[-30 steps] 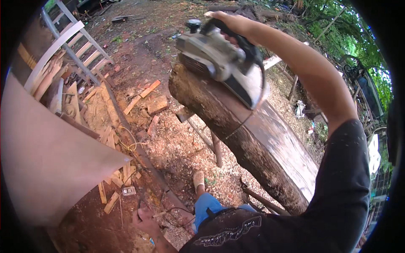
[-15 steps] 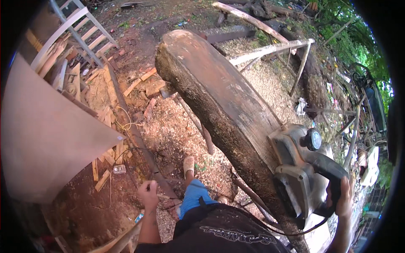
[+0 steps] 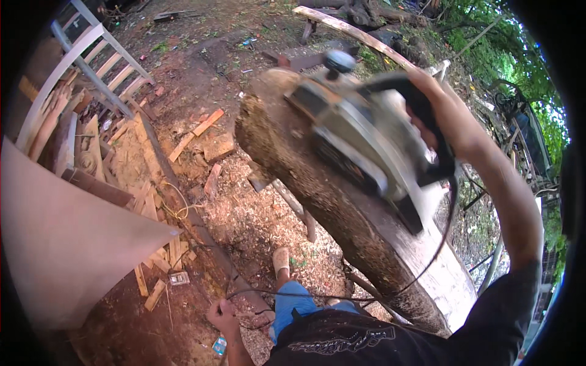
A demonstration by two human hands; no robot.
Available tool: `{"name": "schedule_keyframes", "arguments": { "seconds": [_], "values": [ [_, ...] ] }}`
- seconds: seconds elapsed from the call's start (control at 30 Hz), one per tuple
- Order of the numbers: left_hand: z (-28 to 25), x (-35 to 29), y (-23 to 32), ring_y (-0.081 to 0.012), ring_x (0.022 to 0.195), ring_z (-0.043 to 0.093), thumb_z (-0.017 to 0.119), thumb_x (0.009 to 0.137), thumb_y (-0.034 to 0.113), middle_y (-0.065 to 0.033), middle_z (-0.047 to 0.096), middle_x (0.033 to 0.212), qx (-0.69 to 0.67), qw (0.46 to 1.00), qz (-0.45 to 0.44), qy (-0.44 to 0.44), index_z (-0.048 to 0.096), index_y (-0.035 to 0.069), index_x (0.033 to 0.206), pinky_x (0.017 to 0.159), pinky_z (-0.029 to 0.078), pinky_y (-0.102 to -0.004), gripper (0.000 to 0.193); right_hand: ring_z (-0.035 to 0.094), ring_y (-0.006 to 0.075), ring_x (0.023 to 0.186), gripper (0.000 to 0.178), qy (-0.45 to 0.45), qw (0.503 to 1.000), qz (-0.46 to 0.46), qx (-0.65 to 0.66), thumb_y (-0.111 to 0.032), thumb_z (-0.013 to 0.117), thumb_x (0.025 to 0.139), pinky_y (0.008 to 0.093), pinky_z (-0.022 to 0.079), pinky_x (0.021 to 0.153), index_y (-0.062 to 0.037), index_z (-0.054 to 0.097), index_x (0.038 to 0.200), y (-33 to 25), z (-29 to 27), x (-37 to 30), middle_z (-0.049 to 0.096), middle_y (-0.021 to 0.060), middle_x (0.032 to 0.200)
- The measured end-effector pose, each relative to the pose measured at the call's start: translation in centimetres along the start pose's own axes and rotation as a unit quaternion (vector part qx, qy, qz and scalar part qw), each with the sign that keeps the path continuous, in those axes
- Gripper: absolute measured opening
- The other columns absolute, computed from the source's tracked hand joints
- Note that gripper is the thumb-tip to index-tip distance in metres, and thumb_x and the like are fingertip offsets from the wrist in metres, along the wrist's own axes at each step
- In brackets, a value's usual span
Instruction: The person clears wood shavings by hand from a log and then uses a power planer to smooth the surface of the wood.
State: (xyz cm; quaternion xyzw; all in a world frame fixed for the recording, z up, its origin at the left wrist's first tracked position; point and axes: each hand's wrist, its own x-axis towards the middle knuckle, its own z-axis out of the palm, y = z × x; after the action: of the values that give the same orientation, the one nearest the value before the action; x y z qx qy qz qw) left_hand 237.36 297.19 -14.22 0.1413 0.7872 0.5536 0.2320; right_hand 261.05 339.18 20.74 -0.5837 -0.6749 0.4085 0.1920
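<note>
My right hand [image 3: 442,119] is wrapped round the black rear handle of a grey electric hand planer [image 3: 360,137], somewhat blurred by motion. The planer rests over the far part of a thick wooden slab [image 3: 342,213] with rough bark along its near-left side. The slab's face is dark toward the far end and pale at the near right. A dark power cord [image 3: 441,244] hangs from the planer and runs across in front of me to my left hand [image 3: 223,316]. That hand is low at the left, its fingers closed on the cord.
Wooden supports [image 3: 293,204] hold the slab above ground strewn with shavings. Offcuts [image 3: 177,250] and a long pole [image 3: 201,226] lie at the left, near a pale sheet [image 3: 73,232] and a ladder [image 3: 113,67]. A pole rail [image 3: 360,39] stands beyond the slab.
My right hand has pushed the planer forward and left along the slab, from its near end to the far part. The cord has drawn out after it. My left hand is lower.
</note>
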Motion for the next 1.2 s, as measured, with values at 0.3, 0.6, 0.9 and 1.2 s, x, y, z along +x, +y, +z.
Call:
{"name": "schedule_keyframes", "arguments": {
  "seconds": [0.3, 0.6, 0.9, 1.2],
  "values": [
    [-2.4, 1.4, 2.7, -0.0055, 0.05, 0.041, 0.055, 0.091, 0.018, 0.0008, 0.048, 0.061, -0.033, 0.994, -0.008, 0.108, 0.055, 0.001, 0.074, 0.043, 0.032, -0.0239, 0.024, 0.043, 0.0092, 0.042, 0.053, -0.082, 0.991, -0.105, 0.019, -0.056, 0.045, 0.087, 0.0262, 0.041, 0.041, -0.0055, 0.052, 0.072, -8.2, 7.1, 15.3, 0.047, 0.001, 0.058],
    [-3.6, -3.7, 2.3, -0.0055, 0.056, 0.038, 0.056, 0.091, 0.019, 0.0033, 0.046, 0.062, -0.023, 0.996, 0.049, 0.077, 0.054, 0.002, 0.072, 0.05, 0.032, -0.0251, 0.026, 0.047, 0.0111, 0.043, 0.057, -0.045, 0.997, -0.057, -0.003, -0.057, 0.046, 0.087, 0.0286, 0.041, 0.042, -0.0047, 0.055, 0.067, 2.7, -1.4, -3.2, 0.05, 0.0034, 0.057],
    [-0.9, -10.1, 0.7, -0.007, 0.057, 0.034, 0.064, 0.084, 0.021, 0.0045, 0.037, 0.058, 0.054, 0.994, 0.078, -0.059, 0.047, 0.002, 0.061, 0.05, 0.03, -0.0264, 0.035, 0.044, 0.0125, 0.037, 0.043, 0.059, 0.992, 0.093, 0.069, -0.046, 0.041, 0.094, 0.0238, 0.037, 0.036, -0.004, 0.05, 0.091, 17.2, -10.7, -29.3, 0.05, 0.0055, 0.057],
    [1.4, -6.4, -3.0, -0.008, 0.056, 0.041, 0.065, 0.084, 0.022, 0.0023, 0.044, 0.056, 0.083, 0.993, 0.079, -0.015, 0.051, 0.001, 0.061, 0.05, 0.034, -0.0271, 0.034, 0.045, 0.012, 0.038, 0.052, 0.025, 0.997, 0.068, 0.036, -0.05, 0.036, 0.093, 0.0241, 0.037, 0.038, -0.0021, 0.052, 0.082, 9.1, -4.8, -20.1, 0.05, 0.0064, 0.054]
  ]
}}
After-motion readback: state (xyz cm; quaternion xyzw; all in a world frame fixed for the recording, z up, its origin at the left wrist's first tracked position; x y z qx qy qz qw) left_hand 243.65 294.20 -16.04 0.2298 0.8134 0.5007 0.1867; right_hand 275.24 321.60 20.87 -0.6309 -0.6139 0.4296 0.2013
